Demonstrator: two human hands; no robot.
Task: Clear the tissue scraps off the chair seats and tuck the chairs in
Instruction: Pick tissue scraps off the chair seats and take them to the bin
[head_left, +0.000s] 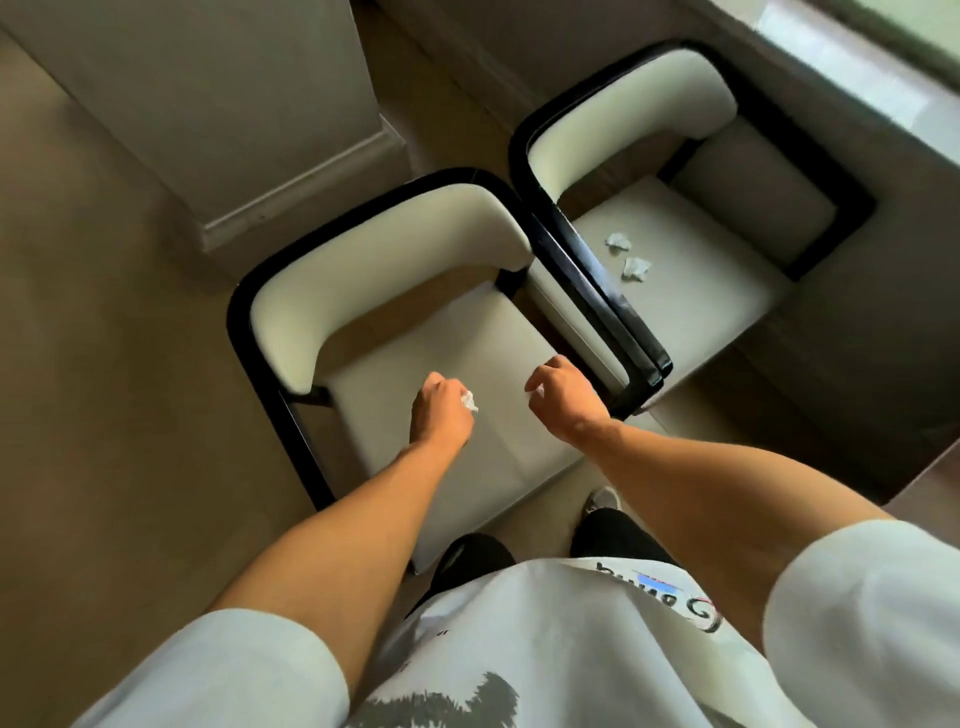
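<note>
Two cream chairs with black frames stand side by side. Over the near chair's seat (452, 343) my left hand (439, 410) grips a white tissue scrap (470, 401) that pokes out of its curled fingers. My right hand (563, 397) is curled too, with a small bit of white tissue (536, 393) showing at its fingers. The far chair's seat (691, 291) carries two crumpled tissue scraps, one (618, 241) behind the other (636, 268). The rest of the near seat shows no scraps.
A pale table edge (852, 67) runs along the upper right beside the far chair. A white pillar with a skirting board (291, 208) stands behind the near chair. Beige floor lies to the left. My legs and shoe (602, 501) are at the near chair's front edge.
</note>
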